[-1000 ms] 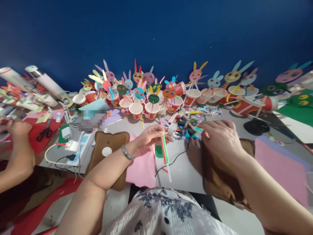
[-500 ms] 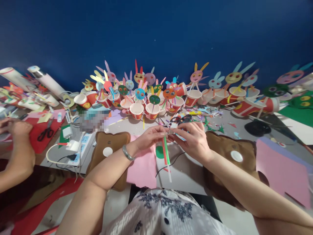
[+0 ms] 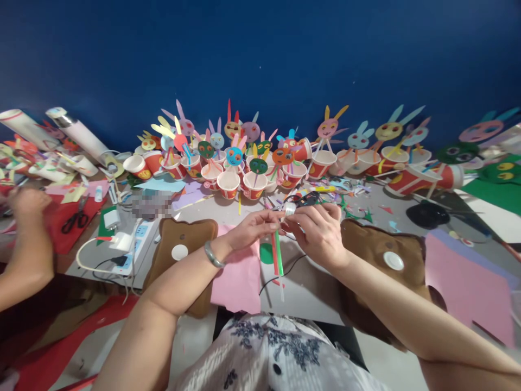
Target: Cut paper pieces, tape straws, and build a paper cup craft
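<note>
My left hand [image 3: 255,230] pinches the upper part of a small bunch of drinking straws [image 3: 279,262], red, green and whitish, which hang down over the table. Close beside it, my right hand [image 3: 319,234] is closed on a small roll of clear tape [image 3: 290,208], its fingers curled around the roll. The two hands almost meet at the top of the straws. Whether a strip of tape runs between them is too small to tell. Beneath the straws lies a green paper disc [image 3: 266,253], next to pink paper [image 3: 236,271].
Paper cups [image 3: 228,183] with rabbit faces on straws line the back by the blue wall. Brown cushions [image 3: 187,244] lie on both sides of my hands. A power strip [image 3: 136,247], black scissors [image 3: 75,221] and paper scraps [image 3: 358,209] are about. A co-worker's arm [image 3: 28,244] is at left.
My right hand has turned a little, and the tape roll now shows more clearly above its fingers. The straws have barely shifted. The co-worker's hand at left has risen slightly.
</note>
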Motion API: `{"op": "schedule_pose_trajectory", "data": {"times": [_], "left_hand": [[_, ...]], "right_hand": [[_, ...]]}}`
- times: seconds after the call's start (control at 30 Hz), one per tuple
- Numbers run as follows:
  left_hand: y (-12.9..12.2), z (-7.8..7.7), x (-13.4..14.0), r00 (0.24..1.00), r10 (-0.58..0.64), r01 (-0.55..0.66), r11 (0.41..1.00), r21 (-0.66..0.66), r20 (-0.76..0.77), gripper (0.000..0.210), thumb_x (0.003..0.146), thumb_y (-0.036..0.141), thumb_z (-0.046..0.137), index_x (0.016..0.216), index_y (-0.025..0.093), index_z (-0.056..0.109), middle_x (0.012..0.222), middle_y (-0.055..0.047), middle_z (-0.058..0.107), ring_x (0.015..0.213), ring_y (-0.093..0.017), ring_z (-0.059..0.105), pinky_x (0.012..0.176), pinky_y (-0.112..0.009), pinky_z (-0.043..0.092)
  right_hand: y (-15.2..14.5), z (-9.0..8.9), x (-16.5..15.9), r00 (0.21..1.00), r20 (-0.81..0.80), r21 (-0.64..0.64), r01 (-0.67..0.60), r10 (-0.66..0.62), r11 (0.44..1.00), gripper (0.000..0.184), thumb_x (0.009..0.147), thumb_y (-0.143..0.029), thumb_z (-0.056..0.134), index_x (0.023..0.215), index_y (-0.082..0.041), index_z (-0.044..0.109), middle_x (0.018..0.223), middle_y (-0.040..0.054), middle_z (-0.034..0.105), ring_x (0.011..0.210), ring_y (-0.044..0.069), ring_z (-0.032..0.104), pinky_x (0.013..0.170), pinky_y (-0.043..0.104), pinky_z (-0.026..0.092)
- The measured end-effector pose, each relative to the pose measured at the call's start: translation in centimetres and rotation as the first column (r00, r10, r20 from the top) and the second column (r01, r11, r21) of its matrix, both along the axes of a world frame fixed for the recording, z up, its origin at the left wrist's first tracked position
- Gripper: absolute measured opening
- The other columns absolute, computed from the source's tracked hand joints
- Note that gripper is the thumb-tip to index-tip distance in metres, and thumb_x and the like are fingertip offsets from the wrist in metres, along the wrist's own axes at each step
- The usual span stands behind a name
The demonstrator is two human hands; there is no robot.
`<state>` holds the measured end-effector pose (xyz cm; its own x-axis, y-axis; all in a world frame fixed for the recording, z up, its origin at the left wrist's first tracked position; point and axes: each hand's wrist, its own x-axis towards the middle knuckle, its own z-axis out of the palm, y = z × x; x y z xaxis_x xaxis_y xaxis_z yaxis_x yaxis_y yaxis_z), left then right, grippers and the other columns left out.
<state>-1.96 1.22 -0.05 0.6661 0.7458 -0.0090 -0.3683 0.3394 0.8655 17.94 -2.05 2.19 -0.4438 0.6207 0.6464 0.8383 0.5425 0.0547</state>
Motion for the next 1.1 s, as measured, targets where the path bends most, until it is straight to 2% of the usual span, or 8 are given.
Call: {"op": "schedule_pose_trajectory", "data": {"times": [0.2,0.33,0.43,0.53,0.7,0.8,0.93,1.1], "left_hand": [[0.0,0.2,0.0,1.000,-0.012,0.012,1.000,-0.025,0.017,0.037,0.072,0.041,0.085,0.076,0.014,0.060,0.136,-0.013,0.062,0.096,-0.020,0.070,0.096,-0.038,0.051],[-0.1,0.2,0.2,0.995,-0.029,0.034,0.998,-0.051,0.097,0.035,0.072,0.039,0.085,0.074,0.014,0.060,0.125,-0.012,0.066,0.093,-0.020,0.071,0.095,-0.039,0.052],[-0.2,0.1,0.3,0.992,-0.034,0.041,0.998,-0.055,0.124,0.034,0.073,0.038,0.084,0.074,0.014,0.061,0.123,-0.011,0.066,0.092,-0.019,0.070,0.093,-0.038,0.053],[-0.4,0.2,0.4,0.994,-0.022,0.028,0.998,-0.051,0.105,0.034,0.072,0.040,0.084,0.074,0.015,0.061,0.126,-0.010,0.064,0.095,-0.020,0.069,0.092,-0.038,0.053],[-0.5,-0.1,0.5,0.995,0.060,-0.062,0.998,0.022,0.082,0.034,0.074,0.041,0.082,0.072,0.016,0.059,0.133,-0.007,0.061,0.108,-0.021,0.065,0.102,-0.037,0.047],[-0.4,-0.6,0.5,0.996,0.086,-0.089,0.991,0.100,0.035,0.031,0.077,0.042,0.080,0.074,0.018,0.061,0.120,-0.008,0.067,0.120,-0.024,0.060,0.102,-0.036,0.044],[-0.3,-0.9,0.3,0.995,0.093,-0.087,0.985,0.149,-0.031,0.030,0.077,0.043,0.080,0.074,0.019,0.063,0.098,-0.008,0.069,0.130,-0.027,0.054,0.106,-0.036,0.042],[-0.6,-0.7,0.2,0.994,0.057,-0.049,0.995,0.089,-0.093,0.031,0.075,0.045,0.081,0.075,0.020,0.063,0.110,-0.009,0.069,0.112,-0.026,0.064,0.097,-0.036,0.049]], "right_hand": [[0.3,-0.3,0.5,1.000,0.021,-0.055,0.010,-0.009,0.998,0.012,0.097,-0.019,0.050,0.092,-0.020,0.061,0.091,0.0061,0.068,0.080,0.020,0.057,0.086,0.040,0.033],[0.1,-0.6,0.3,0.971,-0.238,-0.187,-0.041,-0.004,0.981,0.008,0.097,-0.024,0.050,0.091,-0.022,0.054,0.086,0.0058,0.065,0.079,0.020,0.059,0.079,0.038,0.040],[0.0,-0.7,-0.2,0.811,-0.562,-0.401,-0.096,-0.162,0.911,0.021,0.091,-0.040,0.063,0.095,-0.023,0.050,0.082,0.0029,0.061,0.068,0.017,0.056,0.065,0.033,0.045],[0.3,-0.6,-0.7,0.608,-0.725,-0.558,-0.244,-0.324,0.793,0.037,0.081,-0.051,0.073,0.092,-0.023,0.051,0.074,-0.0013,0.058,0.058,0.013,0.052,0.054,0.028,0.044],[1.3,-0.3,-1.1,0.369,-0.822,-0.568,-0.465,-0.434,0.679,0.040,0.076,-0.054,0.078,0.088,-0.022,0.056,0.064,-0.0037,0.059,0.047,0.009,0.046,0.045,0.025,0.036],[2.0,-0.4,-1.3,0.291,-0.842,-0.537,-0.543,-0.455,0.646,0.038,0.074,-0.052,0.080,0.081,-0.020,0.059,0.054,-0.0047,0.055,0.046,0.010,0.046,0.045,0.025,0.034],[2.7,-0.7,-1.3,0.261,-0.844,-0.522,-0.603,-0.470,0.603,0.033,0.075,-0.047,0.080,0.078,-0.019,0.063,0.058,-0.0027,0.058,0.050,0.009,0.045,0.047,0.024,0.032],[3.1,-1.3,-1.4,0.199,-0.860,-0.472,-0.660,-0.470,0.585,0.031,0.074,-0.043,0.080,0.079,-0.020,0.060,0.056,-0.0059,0.054,0.046,0.007,0.039,0.045,0.023,0.028]]}}
